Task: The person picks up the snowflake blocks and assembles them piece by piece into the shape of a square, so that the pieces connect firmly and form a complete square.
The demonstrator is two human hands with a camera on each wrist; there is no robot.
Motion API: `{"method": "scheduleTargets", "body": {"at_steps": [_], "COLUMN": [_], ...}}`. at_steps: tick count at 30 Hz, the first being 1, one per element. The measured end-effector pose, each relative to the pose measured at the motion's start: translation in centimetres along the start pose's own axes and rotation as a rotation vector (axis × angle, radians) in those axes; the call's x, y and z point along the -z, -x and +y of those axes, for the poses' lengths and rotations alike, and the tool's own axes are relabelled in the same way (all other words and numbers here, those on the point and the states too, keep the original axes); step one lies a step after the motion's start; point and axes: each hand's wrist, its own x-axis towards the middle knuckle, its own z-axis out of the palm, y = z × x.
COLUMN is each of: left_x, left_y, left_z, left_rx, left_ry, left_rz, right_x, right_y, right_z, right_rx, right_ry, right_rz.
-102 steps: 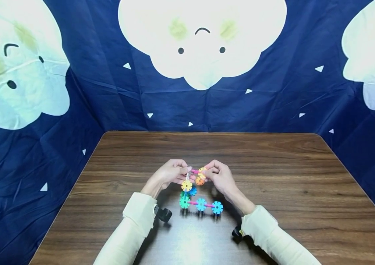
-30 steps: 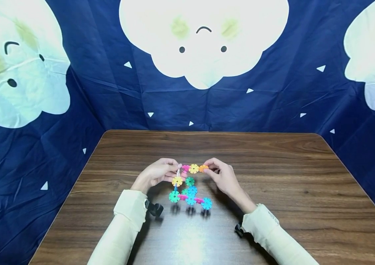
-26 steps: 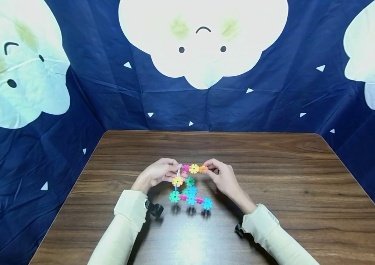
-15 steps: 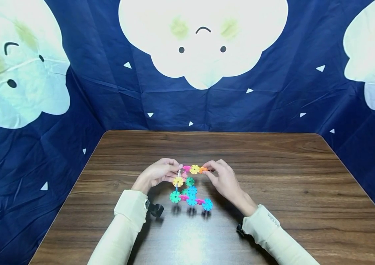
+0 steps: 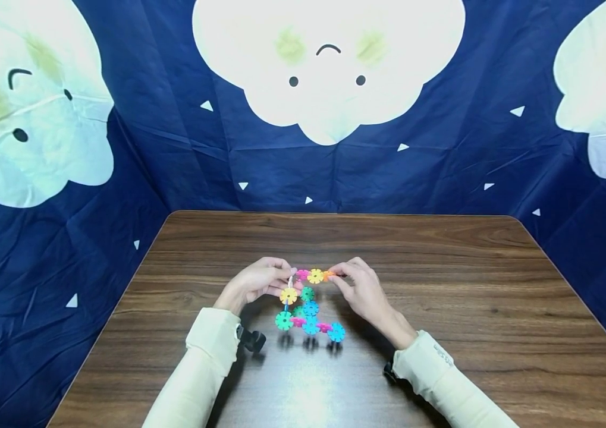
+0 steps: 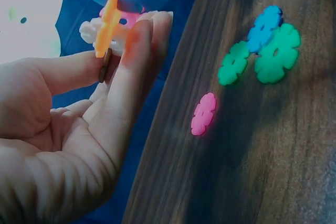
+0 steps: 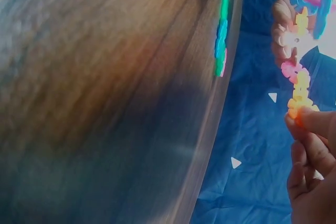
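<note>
Interlocking flower-shaped plastic discs form a bent chain. My left hand (image 5: 260,280) pinches it near the white disc (image 7: 297,39), at the upper left corner. From there a pink disc (image 5: 303,274) and a yellow disc (image 5: 316,276) run right to an orange disc (image 5: 328,276). My right hand (image 5: 360,291) pinches that orange disc between thumb and forefinger. Below the left hand hang another yellow disc (image 5: 288,296), a blue edge-on disc and a green disc (image 5: 283,321). A lower row of pink and blue discs ends at a blue disc (image 5: 336,332), with shadows beneath.
Loose or joined discs lie on the wooden table (image 5: 442,285) behind the chain: a blue disc (image 6: 264,29), a green disc (image 6: 278,53), a smaller-looking green disc (image 6: 233,63) and a pink disc (image 6: 203,114). A dark blue cloud-printed curtain (image 5: 335,178) surrounds the table.
My right hand has shifted its grip from the yellow disc to the orange one, which now lines up at the row's end. My left hand and the chain have moved slightly left.
</note>
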Motion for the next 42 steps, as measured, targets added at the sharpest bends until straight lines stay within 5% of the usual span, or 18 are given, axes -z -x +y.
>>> {"method": "scheduleTargets", "body": {"at_steps": [12, 22, 42], "left_x": [-0.5, 0.3, 2.9], "left_y": [0.0, 0.1, 1.0], "left_z": [0.1, -0.1, -0.5], "left_rx": [-0.018, -0.012, -0.047], "left_ry": [0.015, 0.026, 0.104], "left_rz": [0.018, -0.011, -0.065], "right_x": [-0.6, -0.6, -1.8], "right_y": [0.1, -0.3, 0.4], "right_z": [-0.1, -0.2, 0.6], "right_rx": [0.039, -0.02, -0.336], "right_ry": [-0.014, -0.12, -0.335], "right_rz": [0.029, 0.016, -0.304]}}
